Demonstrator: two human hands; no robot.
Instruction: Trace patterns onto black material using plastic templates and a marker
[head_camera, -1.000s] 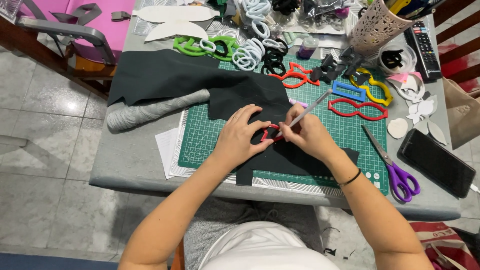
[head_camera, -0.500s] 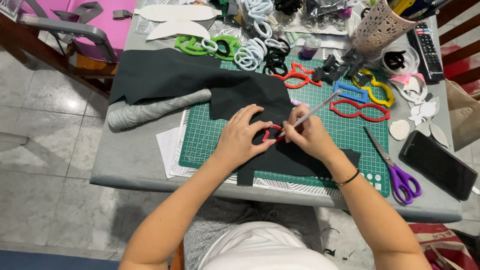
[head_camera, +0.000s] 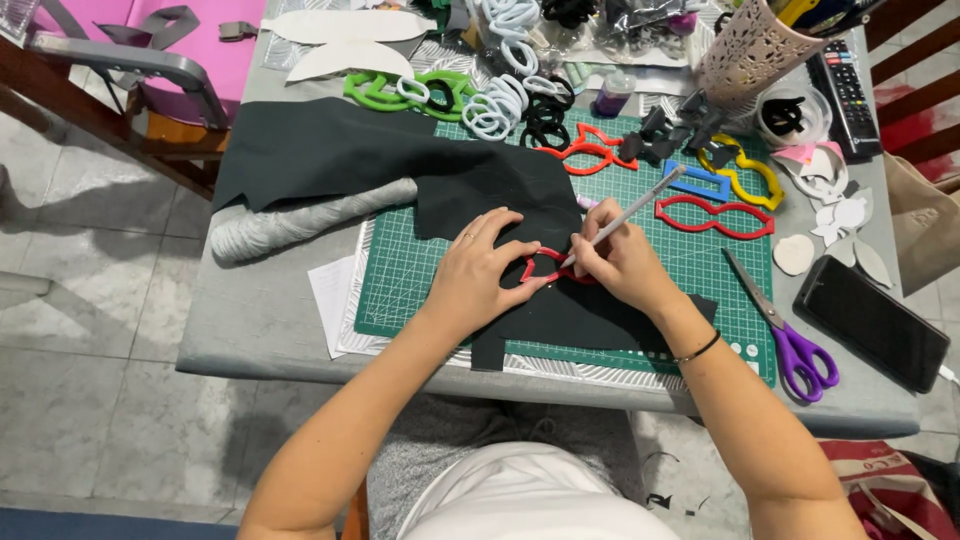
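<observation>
Left hand: lying spread, fingers half curled, pressing down on a red template and the black felt under it, near the middle of the table's front edge.

Right hand: closed in a writing grip around a white pen, its tip touching the template's right side; a dark band is sitting on the wrist.

Red template: lying flat on the felt, between the two hands, partly hidden by the fingers.

Black felt: spreading from the table's back left area across the green mat to the front edge.

Green mat: covering the table's centre, with white paper sticking out at its left edge.

Grey roll: lying at the left edge, just beside the felt.

Scissors, purple handles: lying closed near the front right corner, on the mat's right edge.

Phone: lying dark-screened at the right edge, beside the scissors.

Other templates: red, blue and yellow ones lying right of centre; green ones toward the back.

Remote: lying at the back right corner.
</observation>
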